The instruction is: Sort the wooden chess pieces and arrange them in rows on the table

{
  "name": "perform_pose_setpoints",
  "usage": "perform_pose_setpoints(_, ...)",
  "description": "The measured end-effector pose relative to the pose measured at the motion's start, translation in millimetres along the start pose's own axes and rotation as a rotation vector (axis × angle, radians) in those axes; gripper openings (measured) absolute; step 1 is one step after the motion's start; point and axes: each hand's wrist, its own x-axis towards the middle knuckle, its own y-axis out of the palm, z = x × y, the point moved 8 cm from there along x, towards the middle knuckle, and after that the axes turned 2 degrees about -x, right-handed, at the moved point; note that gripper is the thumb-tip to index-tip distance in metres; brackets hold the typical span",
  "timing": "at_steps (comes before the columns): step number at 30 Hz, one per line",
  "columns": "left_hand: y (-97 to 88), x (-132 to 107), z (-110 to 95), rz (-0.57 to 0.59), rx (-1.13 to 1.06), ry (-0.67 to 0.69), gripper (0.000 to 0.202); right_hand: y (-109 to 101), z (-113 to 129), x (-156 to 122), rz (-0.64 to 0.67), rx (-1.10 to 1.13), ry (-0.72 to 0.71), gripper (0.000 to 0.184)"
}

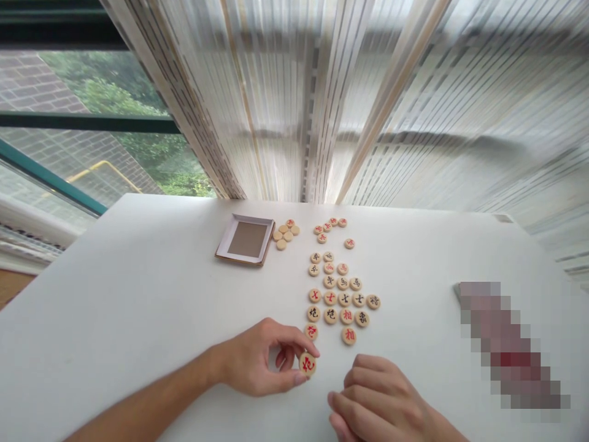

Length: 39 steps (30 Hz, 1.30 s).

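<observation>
My left hand pinches a round wooden chess piece with a red character between thumb and fingers, just above the white table. Right beyond it lies another red-marked piece. Farther out, several wooden pieces with red or black characters lie in rows. My right hand rests on the table near the bottom edge, fingers curled under, and I see nothing in it.
A shallow open cardboard box lies at the back of the table, with a small cluster of pieces beside it and more pieces to its right. A blurred-out object lies at the right. Striped curtains and a window stand behind.
</observation>
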Motion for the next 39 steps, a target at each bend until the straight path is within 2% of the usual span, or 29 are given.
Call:
perform_pose_setpoints(5,0.0,-0.3,-3.5,0.037,0.078,0.02,0.038,1.9,-0.3,7.6,0.056,-0.021,-0.018,0.019)
perform_pose_setpoints(12,1.5,0.9,-9.0,0.078,0.073,0.061,0.036,17.0,-9.7,2.1,0.191,-0.014,0.05,0.022)
perform_pose_setpoints(16,3.2,1.3,-8.4,0.111,0.054,0.035,0.035,21.6,-10.8,-1.9,0.228,0.02,0.062,0.018)
perform_pose_setpoints(19,2.3,0.8,-3.6,0.085,0.024,-0.012,0.036,22.9,-10.7,-1.9,0.242,0.023,0.062,0.02)
perform_pose_setpoints(23,3.0,-0.1,1.3,0.055,-0.081,-0.036,0.029,21.5,-10.8,0.7,0.223,0.002,0.057,0.025)
perform_pose_setpoints(28,1.9,0.3,2.6,0.039,-0.077,-0.015,0.03,15.4,-11.7,4.8,0.145,0.016,0.072,0.031)
perform_pose_setpoints(35,1.0,1.3,1.7,0.038,-0.089,-0.006,0.033,16.8,-20.6,0.2,0.093,0.075,0.2,0.015)
perform_pose_setpoints(39,0.2,1.2,0.2,0.037,-0.063,0.012,0.034,17.7,-24.7,-3.3,0.065,0.067,0.241,0.02)
